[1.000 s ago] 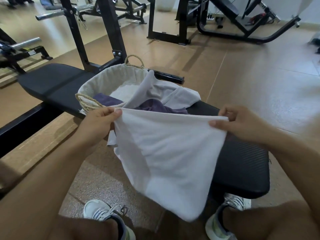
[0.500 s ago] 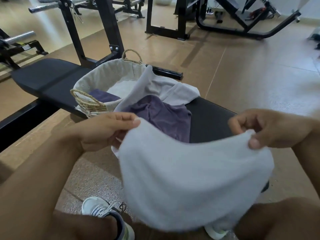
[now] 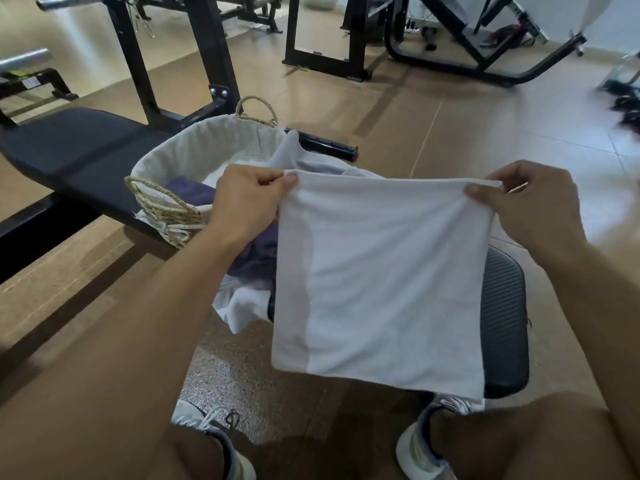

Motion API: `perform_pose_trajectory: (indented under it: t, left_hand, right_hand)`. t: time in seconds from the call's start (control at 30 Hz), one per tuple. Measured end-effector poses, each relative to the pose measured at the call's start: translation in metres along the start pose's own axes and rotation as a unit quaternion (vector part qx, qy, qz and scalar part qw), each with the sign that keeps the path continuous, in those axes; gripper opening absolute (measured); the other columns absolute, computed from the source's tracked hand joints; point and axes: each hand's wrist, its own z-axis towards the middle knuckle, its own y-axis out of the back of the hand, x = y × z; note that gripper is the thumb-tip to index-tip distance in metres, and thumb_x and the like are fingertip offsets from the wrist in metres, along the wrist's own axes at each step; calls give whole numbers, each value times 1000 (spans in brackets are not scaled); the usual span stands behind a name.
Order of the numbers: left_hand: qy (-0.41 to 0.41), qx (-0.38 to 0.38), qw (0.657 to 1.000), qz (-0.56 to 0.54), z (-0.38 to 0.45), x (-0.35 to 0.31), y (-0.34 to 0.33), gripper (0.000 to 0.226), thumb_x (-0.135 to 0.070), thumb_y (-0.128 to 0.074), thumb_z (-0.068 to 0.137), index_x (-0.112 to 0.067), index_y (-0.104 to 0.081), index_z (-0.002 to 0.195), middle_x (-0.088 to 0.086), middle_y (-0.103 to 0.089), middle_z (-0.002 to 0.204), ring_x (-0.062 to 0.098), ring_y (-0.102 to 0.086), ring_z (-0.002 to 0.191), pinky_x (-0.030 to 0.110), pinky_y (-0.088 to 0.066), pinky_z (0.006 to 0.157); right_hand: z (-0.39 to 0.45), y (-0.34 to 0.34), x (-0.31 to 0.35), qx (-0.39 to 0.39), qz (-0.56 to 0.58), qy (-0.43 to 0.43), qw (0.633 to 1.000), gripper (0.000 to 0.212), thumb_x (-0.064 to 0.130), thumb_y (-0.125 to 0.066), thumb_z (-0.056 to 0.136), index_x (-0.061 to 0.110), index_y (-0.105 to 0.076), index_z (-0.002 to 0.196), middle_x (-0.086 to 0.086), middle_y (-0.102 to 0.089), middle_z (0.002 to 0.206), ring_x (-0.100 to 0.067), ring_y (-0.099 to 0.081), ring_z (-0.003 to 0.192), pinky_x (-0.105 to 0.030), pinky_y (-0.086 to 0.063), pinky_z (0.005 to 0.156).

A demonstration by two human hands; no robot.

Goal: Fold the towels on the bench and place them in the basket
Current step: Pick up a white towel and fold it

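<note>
I hold a white towel (image 3: 381,282) stretched flat in the air over the black bench (image 3: 83,150). My left hand (image 3: 246,202) pinches its top left corner and my right hand (image 3: 530,206) pinches its top right corner. The towel hangs doubled, with a darker strip down its left side. Behind it a woven basket (image 3: 207,150) with a pale liner stands on the bench, with a purple towel (image 3: 188,188) inside. More loose towels, purple (image 3: 256,258) and white (image 3: 239,306), lie on the bench, mostly hidden by the held towel.
Black weight-rack uprights (image 3: 214,57) rise just behind the basket. Further gym machine frames (image 3: 450,60) stand on the tan floor at the back. My knees and two shoes (image 3: 426,445) are at the bottom, close to the bench's near end (image 3: 505,323).
The towel was bunched low between my hands half a second ago. Both hands have lifted and pulled apart, so it now hangs flat and taut.
</note>
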Motion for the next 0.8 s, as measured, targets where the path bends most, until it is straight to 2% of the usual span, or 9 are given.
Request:
perform_pose_trajectory:
  t: [0.1,0.17,0.3,0.37,0.47,0.5,0.57,0.7,0.8]
  left_hand:
    - [26,31,998,-47,5,-4,-12,14,-23,-67,98,-15,-78,99,7,-74,72,14,-66,51,20,-50,48]
    - [25,36,998,-53,8,-3,-18,13,-23,-65,99,-18,-76,95,6,-77,82,20,-72,63,25,-54,55]
    - [15,31,998,-53,18,2,-24,13,-17,-62,101,-22,-72,96,0,-78,90,19,-76,79,33,-63,73]
    - [-1,52,998,-39,23,8,-26,22,-10,-62,98,-31,-71,102,-5,-77,100,15,-75,91,39,-61,89]
    - [-12,146,989,-2,16,15,-30,60,-7,-63,97,-28,-43,150,-7,-54,148,10,-59,123,38,-50,106]
    - [-15,173,985,20,10,16,-33,72,-8,-63,97,-30,-30,157,-7,-41,157,10,-51,132,35,-45,110]
    - [-71,186,974,109,-6,15,-40,74,-14,-63,98,-32,-25,159,-7,-32,162,13,-38,144,31,-33,116]
    - [-234,199,903,302,-44,35,-62,56,-29,-45,105,-22,-29,158,-2,-16,169,17,-8,157,39,-4,128]
    - [-228,245,823,460,-59,67,-70,72,-59,-10,100,-24,-15,162,-1,-4,171,19,7,157,43,8,126]
  right_hand:
    - [6,-5,-2,-25,-40,9,999,19,39,-79,82,25,-74,94,7,-67,84,-15,-61,74,-25,-43,67]
    - [7,-9,-2,-25,-64,19,997,17,35,-77,85,25,-74,98,6,-68,88,-17,-64,79,-25,-44,69]
    - [8,-22,-1,-41,24,6,999,8,24,-72,91,21,-72,99,4,-71,89,-15,-72,57,-15,-51,52]
    - [11,-30,-4,-52,56,-6,997,9,20,-68,93,20,-71,101,4,-73,91,-11,-73,62,-17,-58,62]
    - [20,-45,-17,-9,-32,-11,999,34,18,-61,95,23,-65,128,0,-67,125,-20,-71,105,-38,-54,100]
    - [19,-51,-19,44,-97,-6,994,47,17,-59,97,22,-53,143,-3,-54,145,-25,-60,125,-41,-44,111]
    - [7,-67,-20,158,-186,21,970,62,16,-54,102,16,-27,158,-7,-23,165,-26,-27,151,-37,-21,123]
    - [-41,-104,-23,264,-215,122,932,61,27,-45,106,20,-19,161,-2,-10,170,-20,-9,156,-34,-9,124]
    - [-74,-117,-43,295,-275,149,903,63,55,-25,105,35,-7,162,9,2,170,-16,4,157,-38,-1,127]
